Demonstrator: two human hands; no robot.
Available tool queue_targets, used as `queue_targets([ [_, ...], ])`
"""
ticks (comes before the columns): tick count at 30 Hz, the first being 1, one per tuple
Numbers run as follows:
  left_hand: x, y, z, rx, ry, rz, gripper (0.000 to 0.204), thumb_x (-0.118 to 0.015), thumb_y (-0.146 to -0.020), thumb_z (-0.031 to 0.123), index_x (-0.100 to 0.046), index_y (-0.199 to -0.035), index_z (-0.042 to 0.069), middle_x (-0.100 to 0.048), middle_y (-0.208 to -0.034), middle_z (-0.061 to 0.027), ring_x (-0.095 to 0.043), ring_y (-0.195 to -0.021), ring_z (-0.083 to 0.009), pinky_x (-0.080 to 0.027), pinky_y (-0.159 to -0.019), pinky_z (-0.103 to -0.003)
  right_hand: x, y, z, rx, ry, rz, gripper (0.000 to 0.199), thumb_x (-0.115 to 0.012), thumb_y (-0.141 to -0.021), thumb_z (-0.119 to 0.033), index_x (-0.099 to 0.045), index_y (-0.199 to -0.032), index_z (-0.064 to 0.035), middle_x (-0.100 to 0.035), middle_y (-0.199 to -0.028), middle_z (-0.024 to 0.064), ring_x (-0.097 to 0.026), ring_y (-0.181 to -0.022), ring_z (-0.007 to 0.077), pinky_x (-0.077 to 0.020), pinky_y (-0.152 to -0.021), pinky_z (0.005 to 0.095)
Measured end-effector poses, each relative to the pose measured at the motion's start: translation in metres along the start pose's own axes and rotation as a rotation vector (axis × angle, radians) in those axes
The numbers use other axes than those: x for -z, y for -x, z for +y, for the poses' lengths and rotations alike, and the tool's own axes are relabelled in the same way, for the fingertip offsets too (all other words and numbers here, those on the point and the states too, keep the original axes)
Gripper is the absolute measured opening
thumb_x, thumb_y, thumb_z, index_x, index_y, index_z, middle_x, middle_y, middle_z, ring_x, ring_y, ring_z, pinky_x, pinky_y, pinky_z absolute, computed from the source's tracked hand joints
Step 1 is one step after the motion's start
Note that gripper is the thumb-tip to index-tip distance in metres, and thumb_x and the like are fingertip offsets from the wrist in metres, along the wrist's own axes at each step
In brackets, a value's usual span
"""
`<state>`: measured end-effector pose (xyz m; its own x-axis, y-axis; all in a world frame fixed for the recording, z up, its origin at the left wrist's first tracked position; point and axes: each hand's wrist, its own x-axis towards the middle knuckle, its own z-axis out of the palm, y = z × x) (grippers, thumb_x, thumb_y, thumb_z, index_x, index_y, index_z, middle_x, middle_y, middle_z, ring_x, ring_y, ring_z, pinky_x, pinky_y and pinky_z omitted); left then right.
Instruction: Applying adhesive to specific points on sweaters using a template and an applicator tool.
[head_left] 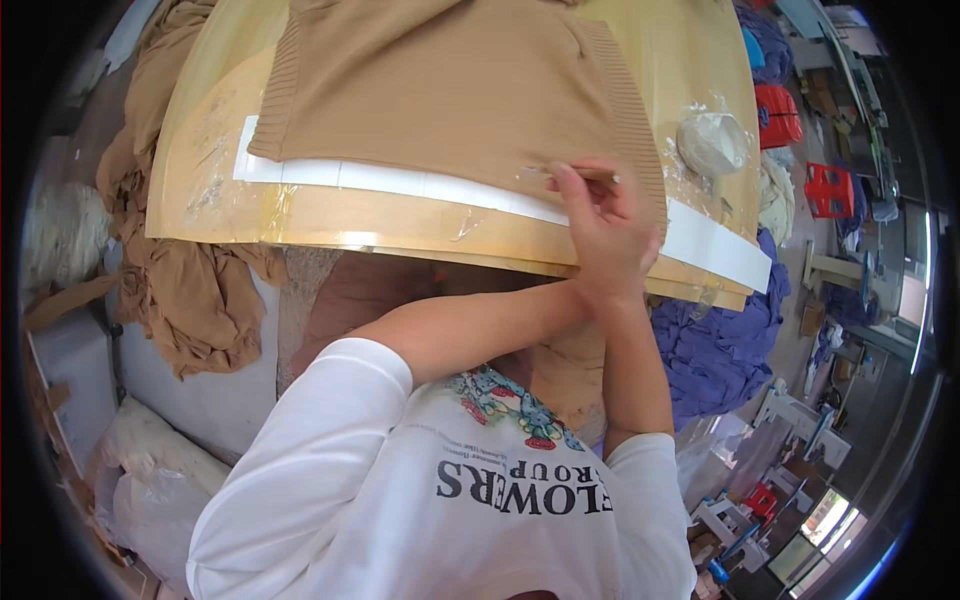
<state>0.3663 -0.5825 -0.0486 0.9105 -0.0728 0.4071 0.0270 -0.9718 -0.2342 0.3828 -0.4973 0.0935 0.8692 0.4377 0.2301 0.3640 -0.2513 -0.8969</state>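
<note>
**Marking the sweater hem**

I am seeing both hands meeting at the tan sweater (pixel 450 90) lying flat on the bench (pixel 400 225), its hem over a white strip (pixel 420 183). The right hand (pixel 605 235) is pinching a thin marking stick (pixel 585 173) in a closed grip; the left hand is hiding beneath it, so I cannot tell its grip. Judging by this, marking is under way, calling for steady strokes next.
</note>
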Motion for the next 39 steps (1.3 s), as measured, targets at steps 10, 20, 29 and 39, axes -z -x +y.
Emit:
queue_targets([
  [10,0.04,-0.014,-0.034,-0.108,0.728,-0.048,0.057,-0.061,-0.076,0.04,-0.054,-0.119,0.002,-0.038,-0.13,-0.0134,-0.022,-0.129,-0.0443,-0.015,-0.095,-0.073,-0.055,-0.02,-0.005,0.126,-0.072,-0.126,0.012,-0.065,-0.079,-0.001,-0.056,-0.088,0.001,-0.061,-0.079,0.0094,-0.064,-0.068,0.0176,-0.0525,-0.061,0.0244],
  [20,0.045,-0.012,-0.043,-0.168,0.499,-0.007,0.044,-0.05,-0.08,0.032,-0.062,-0.111,0.003,-0.037,-0.132,-0.0198,-0.024,-0.128,-0.0454,-0.014,-0.096,-0.073,-0.1,-0.033,-0.045,0.2,-0.203,-0.166,0.012,-0.064,-0.079,0.002,-0.056,-0.088,0.0006,-0.06,-0.081,0.0099,-0.062,-0.072,0.017,-0.0534,-0.063,0.0253],
  [29,0.053,-0.017,-0.051,-0.194,0.545,-0.034,0.035,-0.048,-0.082,0.026,-0.063,-0.105,0.004,-0.041,-0.13,-0.0144,-0.028,-0.128,-0.0401,-0.016,-0.098,-0.072,-0.127,-0.046,-0.033,0.147,-0.008,-0.309,0.011,-0.064,-0.08,-0.003,-0.056,-0.088,0.0,-0.06,-0.082,0.0109,-0.062,-0.072,0.018,-0.0528,-0.061,0.026],
  [39,0.066,-0.069,-0.195,-0.161,0.91,-0.291,0.034,-0.053,-0.076,0.019,-0.054,-0.104,-0.001,-0.051,-0.112,-0.0223,-0.052,-0.097,-0.0347,-0.04,-0.076,-0.057,0.069,-0.085,-0.046,0.308,0.127,0.602,0.009,-0.057,-0.087,-0.001,-0.053,-0.095,0.0027,-0.061,-0.085,0.011,-0.061,-0.075,0.0144,-0.0528,-0.07,0.0257],
])
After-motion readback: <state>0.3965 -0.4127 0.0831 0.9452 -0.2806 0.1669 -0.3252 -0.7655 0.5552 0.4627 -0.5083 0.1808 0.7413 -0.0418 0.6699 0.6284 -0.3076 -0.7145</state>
